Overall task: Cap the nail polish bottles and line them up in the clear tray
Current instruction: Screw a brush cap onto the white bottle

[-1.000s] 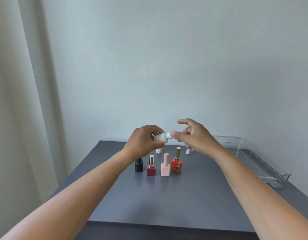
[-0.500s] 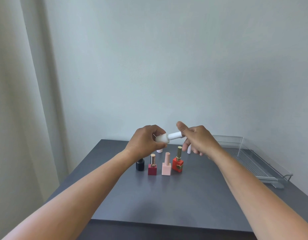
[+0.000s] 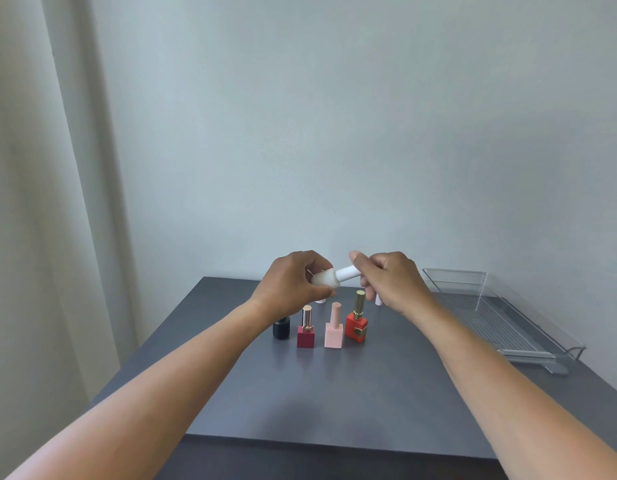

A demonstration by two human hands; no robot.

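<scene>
Two hands meet above the far half of the worktop (image 3: 334, 393) in the head view. A second back, your right hand (image 3: 391, 280) covers most of the white cap (image 3: 347, 272), index finger stuck out. Now it sits further out, thumb and fingers curled round only the cap's outer end, and most of the cap shows bare. I judge that the cap is seated on the neck and you are regripping to twist it tight, so this bottle is close to capped.

Your left hand (image 3: 293, 282) wraps the white bottle (image 3: 323, 279), fingers curled round its body, holding it on its side with the cap pointing to 3 o'clock.

Below the hands, four bottles stand in a row: black bottle (image 3: 281, 328), dark red bottle (image 3: 306, 336), pink bottle (image 3: 333, 332) and orange-red bottle (image 3: 356, 325). The clear tray (image 3: 454, 271) lies at 3 o'clock of that row, well apart. I see no bottle in it, so all the lining-up remains.
</scene>
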